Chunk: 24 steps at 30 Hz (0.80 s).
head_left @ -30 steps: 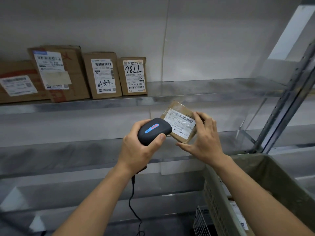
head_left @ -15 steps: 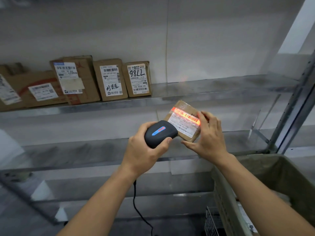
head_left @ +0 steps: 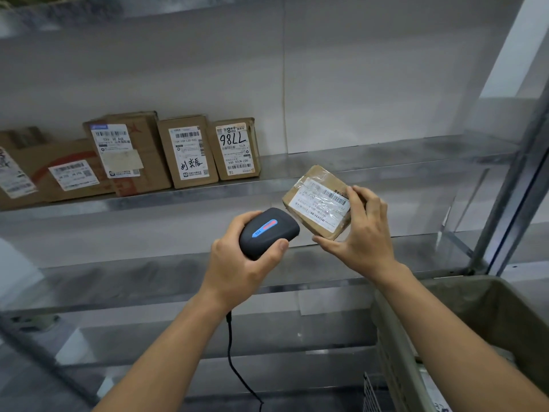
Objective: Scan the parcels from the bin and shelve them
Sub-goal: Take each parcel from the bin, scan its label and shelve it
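Nearest, at lower right, stands the grey bin [head_left: 481,316]. Above it the left hand [head_left: 237,269] clasps a dark scanner [head_left: 269,231], its cable [head_left: 234,364] hanging down. Just right, the right hand [head_left: 362,236] pinches a small taped parcel [head_left: 316,202], label facing the scanner. Farther off, shelved boxes [head_left: 187,151] line the upper shelf [head_left: 356,168] at left.

1. The bin [head_left: 487,316] runs off the right and bottom edges; its contents are mostly out of sight.
2. The leftmost shelved box [head_left: 17,171] is cut by the left edge.
3. The small print on the parcel [head_left: 319,203] label is unreadable.
4. The right hand [head_left: 361,233] covers the parcel's right side.
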{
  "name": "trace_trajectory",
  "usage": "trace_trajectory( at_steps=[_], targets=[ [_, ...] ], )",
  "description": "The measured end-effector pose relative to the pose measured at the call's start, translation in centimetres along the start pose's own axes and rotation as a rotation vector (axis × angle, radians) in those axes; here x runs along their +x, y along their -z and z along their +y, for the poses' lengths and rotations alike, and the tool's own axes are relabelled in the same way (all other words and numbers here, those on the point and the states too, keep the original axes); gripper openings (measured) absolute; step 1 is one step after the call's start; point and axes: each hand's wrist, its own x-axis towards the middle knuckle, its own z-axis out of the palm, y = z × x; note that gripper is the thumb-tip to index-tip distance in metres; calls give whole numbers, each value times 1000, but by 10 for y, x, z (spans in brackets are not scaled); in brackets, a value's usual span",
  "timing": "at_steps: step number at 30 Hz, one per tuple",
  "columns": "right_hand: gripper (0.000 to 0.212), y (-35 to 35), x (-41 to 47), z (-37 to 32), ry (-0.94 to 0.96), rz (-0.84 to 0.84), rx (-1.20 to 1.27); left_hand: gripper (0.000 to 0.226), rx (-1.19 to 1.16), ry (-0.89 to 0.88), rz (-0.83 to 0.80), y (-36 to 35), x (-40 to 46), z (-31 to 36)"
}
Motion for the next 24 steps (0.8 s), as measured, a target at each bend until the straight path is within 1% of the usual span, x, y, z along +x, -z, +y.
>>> trace_trajectory(
  at_steps=[5,8,12,18,24],
  targets=[
    [112,3,28,-2,-30,61,58,64,-31,10,78,4,23,-9],
    [111,2,48,-5,-42,110,72,62,-63,20,113,5,35,-14],
    [110,-4,70,-12,-74,192,105,60,-69,29,131,6,47,-22],
    [109,-23,94,-24,-101,242,142,61,-99,26,148,10,63,-34],
    [105,-48,113,-37,-232,299,192,58,-116,38,149,17,71,-45]
  ],
)
